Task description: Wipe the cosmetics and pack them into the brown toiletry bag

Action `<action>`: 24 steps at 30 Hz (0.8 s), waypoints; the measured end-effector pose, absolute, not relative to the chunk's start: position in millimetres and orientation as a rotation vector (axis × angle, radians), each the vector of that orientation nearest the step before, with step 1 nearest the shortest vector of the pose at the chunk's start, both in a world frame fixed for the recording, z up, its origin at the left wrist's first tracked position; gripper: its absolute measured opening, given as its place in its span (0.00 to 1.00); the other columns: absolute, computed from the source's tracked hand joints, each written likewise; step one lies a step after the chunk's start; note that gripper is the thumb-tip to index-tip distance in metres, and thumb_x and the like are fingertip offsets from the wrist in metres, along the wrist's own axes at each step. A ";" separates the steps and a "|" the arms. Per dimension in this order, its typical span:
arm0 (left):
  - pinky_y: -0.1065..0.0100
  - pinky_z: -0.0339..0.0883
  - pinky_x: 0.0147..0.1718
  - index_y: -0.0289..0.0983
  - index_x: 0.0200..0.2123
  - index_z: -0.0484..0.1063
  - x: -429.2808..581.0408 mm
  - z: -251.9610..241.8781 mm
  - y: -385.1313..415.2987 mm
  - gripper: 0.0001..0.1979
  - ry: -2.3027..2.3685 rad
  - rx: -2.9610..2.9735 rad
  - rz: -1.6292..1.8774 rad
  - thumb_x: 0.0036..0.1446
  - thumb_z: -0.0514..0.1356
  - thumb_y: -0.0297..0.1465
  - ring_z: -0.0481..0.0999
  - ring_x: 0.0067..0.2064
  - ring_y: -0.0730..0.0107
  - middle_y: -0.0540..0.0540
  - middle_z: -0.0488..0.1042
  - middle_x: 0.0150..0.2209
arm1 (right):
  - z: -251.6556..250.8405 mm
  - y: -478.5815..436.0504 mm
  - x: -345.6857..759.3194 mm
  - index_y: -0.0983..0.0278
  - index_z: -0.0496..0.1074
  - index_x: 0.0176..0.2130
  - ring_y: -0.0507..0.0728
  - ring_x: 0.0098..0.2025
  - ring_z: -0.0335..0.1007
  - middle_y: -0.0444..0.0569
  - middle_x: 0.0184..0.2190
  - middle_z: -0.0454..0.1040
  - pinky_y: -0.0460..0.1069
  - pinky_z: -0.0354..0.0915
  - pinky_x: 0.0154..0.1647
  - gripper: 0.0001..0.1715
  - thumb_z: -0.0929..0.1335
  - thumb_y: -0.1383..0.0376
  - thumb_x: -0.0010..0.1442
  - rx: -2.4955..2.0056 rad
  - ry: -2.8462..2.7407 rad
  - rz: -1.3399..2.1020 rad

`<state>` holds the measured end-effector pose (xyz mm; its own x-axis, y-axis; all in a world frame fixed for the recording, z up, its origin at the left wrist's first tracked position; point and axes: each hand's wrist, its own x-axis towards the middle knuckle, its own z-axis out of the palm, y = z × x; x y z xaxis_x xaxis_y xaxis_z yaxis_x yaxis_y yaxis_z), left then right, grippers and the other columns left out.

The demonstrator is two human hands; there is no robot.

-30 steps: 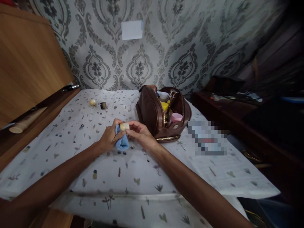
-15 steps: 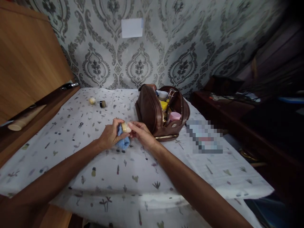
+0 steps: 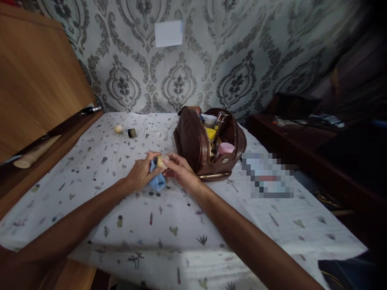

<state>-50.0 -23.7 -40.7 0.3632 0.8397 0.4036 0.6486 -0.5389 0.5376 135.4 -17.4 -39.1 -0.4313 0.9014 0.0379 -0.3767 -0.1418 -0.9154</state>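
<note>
My left hand is closed round a blue cloth and presses it against a small cream-coloured jar. My right hand pinches the same jar from the right side. Both hands hover just above a white cloth with small printed figures. An open brown leather toiletry bag stands just right of my hands, with a yellow item, a pink jar and small bottles inside.
A cream lid and a small dark jar lie at the far left of the cloth. A wooden board with a long tube flanks the left. A dark cabinet stands at the right. Patterned wallpaper is behind.
The jar has turned slightly between my fingers and the cloth has shifted against it. The view has drifted a little; my arms stay in place.
</note>
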 end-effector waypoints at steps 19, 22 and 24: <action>0.68 0.61 0.25 0.36 0.27 0.67 -49.5 -26.8 -28.2 0.32 1.073 2.049 1.089 0.61 0.48 0.60 0.64 0.23 0.73 0.51 0.67 0.21 | -40.7 -20.4 132.0 0.66 0.73 0.28 0.46 0.21 0.64 0.41 0.19 0.72 0.40 0.57 0.19 0.30 0.80 0.45 0.41 -0.633 -1.052 2.079; 0.69 0.60 0.25 0.36 0.24 0.66 -47.4 -24.2 -30.6 0.32 1.062 1.923 1.046 0.64 0.47 0.57 0.64 0.23 0.73 0.51 0.67 0.19 | -39.3 -21.0 132.7 0.67 0.73 0.27 0.45 0.21 0.64 0.42 0.19 0.73 0.40 0.57 0.20 0.30 0.80 0.46 0.41 -0.613 -1.128 2.099; 0.70 0.59 0.24 0.36 0.25 0.67 -46.7 -23.5 -29.9 0.31 1.111 1.812 1.043 0.64 0.48 0.56 0.65 0.23 0.73 0.51 0.67 0.19 | -38.8 -21.5 132.6 0.66 0.74 0.30 0.46 0.22 0.66 0.43 0.22 0.75 0.40 0.58 0.21 0.29 0.82 0.49 0.39 -0.612 -1.145 2.095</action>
